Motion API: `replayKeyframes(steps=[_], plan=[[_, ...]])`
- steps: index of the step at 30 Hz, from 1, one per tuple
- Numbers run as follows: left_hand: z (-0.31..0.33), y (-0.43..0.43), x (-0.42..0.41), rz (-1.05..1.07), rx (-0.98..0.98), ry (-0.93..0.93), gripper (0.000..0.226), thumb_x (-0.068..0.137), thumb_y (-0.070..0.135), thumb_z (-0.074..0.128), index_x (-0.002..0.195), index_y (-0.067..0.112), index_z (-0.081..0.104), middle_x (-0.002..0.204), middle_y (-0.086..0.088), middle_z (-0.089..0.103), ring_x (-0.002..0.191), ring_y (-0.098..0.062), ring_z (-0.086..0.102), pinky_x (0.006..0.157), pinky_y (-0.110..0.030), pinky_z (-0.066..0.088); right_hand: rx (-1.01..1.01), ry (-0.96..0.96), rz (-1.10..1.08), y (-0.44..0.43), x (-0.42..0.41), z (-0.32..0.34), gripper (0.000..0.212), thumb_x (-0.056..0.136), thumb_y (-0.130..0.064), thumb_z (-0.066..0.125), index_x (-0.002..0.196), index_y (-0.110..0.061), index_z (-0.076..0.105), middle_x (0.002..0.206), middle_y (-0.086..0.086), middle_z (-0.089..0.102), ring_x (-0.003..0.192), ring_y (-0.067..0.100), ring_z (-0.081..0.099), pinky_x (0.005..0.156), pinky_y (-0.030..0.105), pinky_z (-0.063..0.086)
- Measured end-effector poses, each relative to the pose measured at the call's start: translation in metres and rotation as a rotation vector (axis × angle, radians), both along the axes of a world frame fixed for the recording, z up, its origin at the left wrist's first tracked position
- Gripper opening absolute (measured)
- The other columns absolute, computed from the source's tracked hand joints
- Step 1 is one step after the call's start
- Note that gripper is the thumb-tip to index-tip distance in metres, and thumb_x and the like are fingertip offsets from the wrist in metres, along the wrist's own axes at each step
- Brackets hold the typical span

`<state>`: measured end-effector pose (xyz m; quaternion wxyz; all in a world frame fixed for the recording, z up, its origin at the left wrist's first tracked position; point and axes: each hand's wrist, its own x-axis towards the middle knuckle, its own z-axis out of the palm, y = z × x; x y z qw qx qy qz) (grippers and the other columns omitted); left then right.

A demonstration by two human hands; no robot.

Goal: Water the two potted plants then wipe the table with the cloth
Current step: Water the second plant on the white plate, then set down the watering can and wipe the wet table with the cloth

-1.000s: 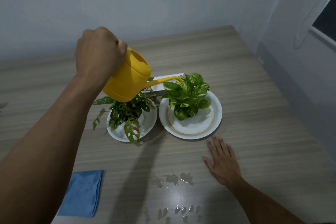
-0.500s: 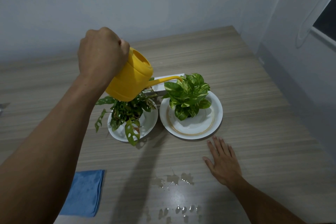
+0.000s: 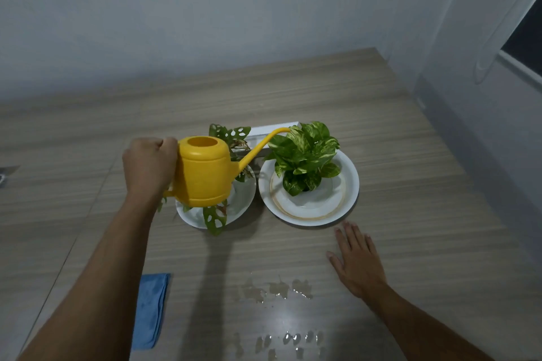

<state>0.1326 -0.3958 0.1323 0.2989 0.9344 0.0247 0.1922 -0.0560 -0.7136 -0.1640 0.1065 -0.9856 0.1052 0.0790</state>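
My left hand (image 3: 148, 165) grips the handle of a yellow watering can (image 3: 203, 174), held upright above the left potted plant (image 3: 230, 138), whose holey leaves stand on a white plate (image 3: 243, 199). The can's spout tip reaches the leaves of the right potted plant (image 3: 303, 155), a bright green one on a gold-rimmed white plate (image 3: 349, 187). My right hand (image 3: 356, 261) lies flat and open on the wooden table (image 3: 410, 184), just in front of the right plate. A folded blue cloth (image 3: 151, 309) lies at the near left. Water puddles (image 3: 277, 290) sit on the table near me.
A white box (image 3: 264, 133) lies behind the plants. The wall runs along the table's far edge, and another wall with a window stands to the right. More water drops (image 3: 289, 340) dot the near edge. A small grey object (image 3: 6, 174) sits at the far left.
My left hand has lowered and tipped the watering can back from a pouring tilt to upright. The right hand stays flat on the table.
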Motion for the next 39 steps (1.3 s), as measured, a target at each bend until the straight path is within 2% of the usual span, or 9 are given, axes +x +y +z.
replayKeyframes(steps=[4,9,14,17,20,24,28,33,39], plan=[[-0.022,0.007,-0.016,0.048,-0.170,0.019,0.042,0.089,0.015,0.050,0.050,0.009,0.038,0.048,-0.007,0.031,0.051,-0.022,0.031,0.053,-0.033,0.026,-0.001,-0.059,0.024,0.011,0.006,0.009,0.065,0.094,-0.052,0.032,0.138,-0.008,0.050,0.147,0.015,0.046,0.138,0.029,0.038,0.111,0.044,0.018],[-0.039,0.024,-0.034,0.098,-0.365,0.009,0.037,0.085,0.017,0.050,0.050,0.014,0.038,0.050,-0.006,0.033,0.053,-0.020,0.034,0.050,-0.041,0.033,0.013,-0.184,0.064,0.031,0.011,0.021,0.056,0.094,-0.047,0.035,0.126,-0.008,0.060,0.131,0.012,0.060,0.127,0.029,0.051,0.106,0.048,0.039],[-0.042,0.052,-0.055,0.206,-0.476,-0.033,0.030,0.080,0.020,0.049,0.053,0.008,0.043,0.053,-0.009,0.035,0.055,-0.022,0.036,0.048,-0.054,0.043,0.003,-0.319,0.163,0.064,0.018,0.039,0.038,0.093,-0.039,0.040,0.098,-0.012,0.065,0.088,0.006,0.067,0.090,0.029,0.060,0.088,0.044,0.045],[-0.041,0.078,-0.068,0.245,-0.499,-0.073,0.026,0.080,0.019,0.048,0.057,0.007,0.046,0.056,-0.009,0.036,0.057,-0.021,0.033,0.048,-0.050,0.038,0.002,-0.333,0.210,0.092,0.023,0.045,0.035,0.094,-0.038,0.040,0.093,-0.014,0.066,0.077,0.005,0.066,0.078,0.029,0.059,0.081,0.042,0.044],[-0.043,0.111,-0.081,0.312,-0.562,-0.110,0.023,0.080,0.019,0.048,0.059,0.010,0.044,0.058,-0.008,0.032,0.060,-0.021,0.031,0.053,-0.044,0.032,0.032,-0.332,0.247,0.124,0.029,0.047,0.033,0.094,-0.039,0.040,0.095,-0.016,0.064,0.084,0.003,0.064,0.082,0.028,0.057,0.082,0.043,0.042],[-0.050,0.167,-0.093,0.437,-0.599,-0.137,0.024,0.077,0.024,0.050,0.057,0.012,0.042,0.059,-0.008,0.032,0.059,-0.021,0.032,0.048,-0.055,0.037,0.091,-0.329,0.282,0.172,0.036,0.051,0.038,0.093,-0.041,0.042,0.105,-0.013,0.064,0.100,0.008,0.064,0.093,0.029,0.058,0.086,0.043,0.044],[-0.067,0.226,-0.104,0.502,-0.642,-0.133,0.027,0.080,0.020,0.050,0.057,0.013,0.039,0.058,-0.008,0.031,0.059,-0.020,0.030,0.054,-0.043,0.032,0.119,-0.263,0.295,0.224,0.043,0.052,0.050,0.090,-0.044,0.040,0.119,-0.009,0.062,0.122,0.016,0.061,0.113,0.032,0.056,0.098,0.046,0.041],[-0.096,0.297,-0.114,0.577,-0.633,-0.099,0.032,0.086,0.021,0.049,0.058,0.014,0.033,0.060,-0.009,0.031,0.061,-0.021,0.030,0.058,-0.042,0.030,0.095,-0.189,0.325,0.285,0.046,0.045,0.054,0.093,-0.046,0.039,0.132,-0.012,0.053,0.141,0.016,0.048,0.131,0.031,0.042,0.106,0.047,0.031],[-0.149,0.359,-0.123,0.574,-0.604,-0.007,0.032,0.093,0.019,0.045,0.063,0.011,0.036,0.063,-0.009,0.037,0.063,-0.022,0.035,0.059,-0.040,0.029,0.091,-0.132,0.294,0.337,0.050,0.030,0.059,0.091,-0.048,0.037,0.135,-0.011,0.052,0.143,0.018,0.048,0.132,0.033,0.042,0.108,0.045,0.023]])
